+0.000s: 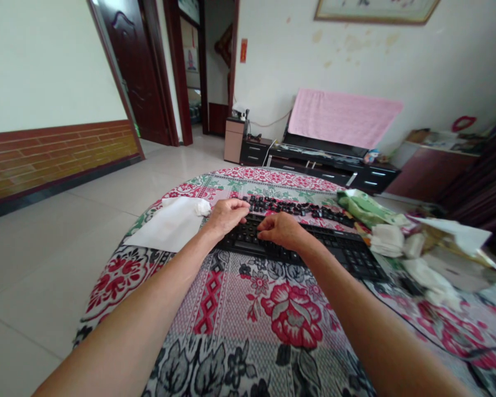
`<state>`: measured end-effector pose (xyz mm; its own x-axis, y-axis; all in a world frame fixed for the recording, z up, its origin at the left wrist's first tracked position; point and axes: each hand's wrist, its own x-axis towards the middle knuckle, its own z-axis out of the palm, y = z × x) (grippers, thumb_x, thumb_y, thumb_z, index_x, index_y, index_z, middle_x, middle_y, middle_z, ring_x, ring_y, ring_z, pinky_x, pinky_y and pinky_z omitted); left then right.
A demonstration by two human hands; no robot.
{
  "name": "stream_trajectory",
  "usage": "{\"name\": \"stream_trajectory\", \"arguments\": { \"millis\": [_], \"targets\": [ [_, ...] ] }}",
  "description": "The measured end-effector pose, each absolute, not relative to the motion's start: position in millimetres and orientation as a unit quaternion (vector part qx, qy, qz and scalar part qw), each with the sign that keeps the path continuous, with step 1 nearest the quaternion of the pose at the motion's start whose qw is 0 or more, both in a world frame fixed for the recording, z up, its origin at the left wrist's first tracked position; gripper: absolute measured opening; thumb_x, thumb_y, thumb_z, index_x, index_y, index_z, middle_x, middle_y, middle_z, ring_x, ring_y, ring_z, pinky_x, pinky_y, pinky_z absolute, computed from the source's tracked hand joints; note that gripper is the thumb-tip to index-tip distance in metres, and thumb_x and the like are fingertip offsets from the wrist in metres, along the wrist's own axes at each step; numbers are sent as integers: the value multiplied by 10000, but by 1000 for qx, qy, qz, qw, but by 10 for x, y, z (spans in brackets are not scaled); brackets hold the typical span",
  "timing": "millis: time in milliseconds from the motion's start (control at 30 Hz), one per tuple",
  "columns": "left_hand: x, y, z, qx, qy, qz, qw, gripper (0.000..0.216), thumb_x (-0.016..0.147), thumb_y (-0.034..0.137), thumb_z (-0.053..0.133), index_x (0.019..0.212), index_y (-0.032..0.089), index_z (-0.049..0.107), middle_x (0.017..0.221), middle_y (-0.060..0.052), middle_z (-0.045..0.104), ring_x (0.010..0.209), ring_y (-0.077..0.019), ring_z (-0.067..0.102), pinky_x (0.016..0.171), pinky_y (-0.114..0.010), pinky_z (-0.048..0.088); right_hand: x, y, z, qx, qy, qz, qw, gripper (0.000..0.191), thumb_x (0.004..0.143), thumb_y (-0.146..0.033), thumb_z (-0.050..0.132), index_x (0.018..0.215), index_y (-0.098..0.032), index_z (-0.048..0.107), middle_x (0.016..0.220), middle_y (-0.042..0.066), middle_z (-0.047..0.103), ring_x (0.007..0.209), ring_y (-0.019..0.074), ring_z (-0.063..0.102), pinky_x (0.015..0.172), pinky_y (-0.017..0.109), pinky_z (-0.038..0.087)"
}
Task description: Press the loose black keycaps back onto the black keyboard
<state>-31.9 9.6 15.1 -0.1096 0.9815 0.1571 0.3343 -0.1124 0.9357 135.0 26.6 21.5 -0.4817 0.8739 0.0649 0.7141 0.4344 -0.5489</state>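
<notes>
A black keyboard (347, 259) lies on the flower-patterned tablecloth, with some of its keycaps off. Several loose black keycaps (287, 207) are strewn in a band just behind it. My left hand (228, 214) is closed in a pinch above the keyboard's back left part, close to those keycaps. Over the keyboard's left half, my right hand (281, 229) has its fingers curled and pressed together, pointing down at the keys. Whatever either hand's fingertips hold is too small or hidden to make out.
Left of the keyboard lies a white sheet of paper (165, 229) with a crumpled tissue (202, 207) on it. A green tissue pack (367, 208), used tissues (387, 240) and papers crowd the right side. A cable (400, 317) runs across the cloth at the right.
</notes>
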Motion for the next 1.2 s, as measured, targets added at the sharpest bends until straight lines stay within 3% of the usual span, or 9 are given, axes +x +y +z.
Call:
{"name": "stream_trajectory", "arguments": {
  "millis": [167, 433, 633, 1033, 1200],
  "targets": [
    [-326, 79, 138, 656, 569, 408, 281, 190, 676, 270, 546, 800, 174, 654, 708, -10, 656, 542, -91, 553, 525, -218, 416, 1354, 265, 193, -486, -812, 263, 189, 103, 569, -213, 608, 650, -170, 652, 585, 0, 627, 506, 115, 520, 475, 232, 379],
    [-251, 23, 132, 782, 544, 267, 143, 205, 679, 327, 526, 701, 208, 692, 640, -14, 660, 570, -124, 560, 545, -238, 369, 1350, 278, 315, -482, -799, 331, 144, 52, 551, -172, 600, 595, -167, 627, 520, -30, 570, 463, 84, 445, 451, 217, 331],
    [-188, 25, 94, 761, 588, 244, 125, 232, 665, 397, 529, 668, 223, 681, 607, -10, 636, 569, -138, 552, 515, -244, 343, 1374, 337, 330, -468, -801, 350, 126, 39, 523, -177, 627, 543, -172, 593, 478, -51, 525, 449, 72, 411, 442, 208, 310],
    [-143, 23, 155, 752, 615, 198, 132, 245, 664, 365, 488, 675, 217, 684, 600, -12, 636, 577, -134, 553, 506, -233, 347, 1464, 359, 286, -435, -816, 356, 135, 185, 605, -261, 592, 724, -153, 684, 613, 0, 628, 539, 98, 494, 521, 223, 376],
    [-141, 35, 162, 755, 609, 202, 134, 240, 663, 357, 492, 671, 209, 680, 617, -20, 643, 592, -133, 560, 526, -236, 360, 1481, 360, 252, -446, -806, 356, 157, 172, 618, -263, 583, 700, -153, 686, 624, 15, 637, 544, 103, 505, 527, 227, 388]
  ]
}}
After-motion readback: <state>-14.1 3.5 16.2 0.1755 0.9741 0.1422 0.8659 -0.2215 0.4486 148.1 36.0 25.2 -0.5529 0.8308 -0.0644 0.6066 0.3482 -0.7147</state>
